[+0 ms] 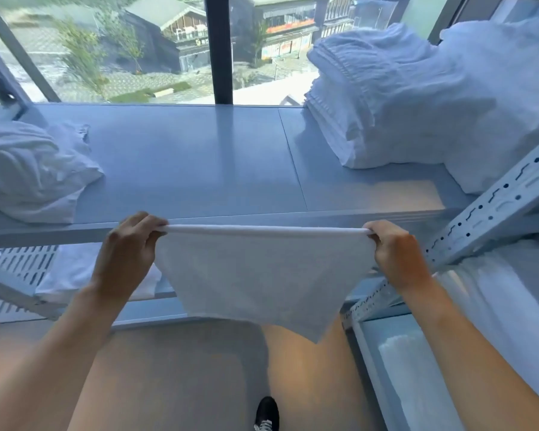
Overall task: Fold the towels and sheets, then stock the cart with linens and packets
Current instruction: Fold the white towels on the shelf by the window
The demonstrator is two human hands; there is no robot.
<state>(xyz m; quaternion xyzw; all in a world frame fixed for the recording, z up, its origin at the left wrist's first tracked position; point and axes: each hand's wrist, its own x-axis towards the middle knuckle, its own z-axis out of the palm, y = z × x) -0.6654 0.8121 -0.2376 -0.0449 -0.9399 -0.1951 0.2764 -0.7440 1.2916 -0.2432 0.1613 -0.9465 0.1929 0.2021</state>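
2 hands [128,247] [395,253] pinch a white towel [255,281] taut, seemingly doubled, hanging.

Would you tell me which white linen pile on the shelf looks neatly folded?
The right pile: it shows stacked folded edges, while the left pile is crumpled.

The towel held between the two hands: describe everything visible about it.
The towel is plain white, soft-looking cloth. Its top edge is stretched taut and level between the left hand and the right hand, each pinching a top corner. The rest hangs freely in front of the shelf, narrowing to a lower corner above the floor. Only the hands touch it.
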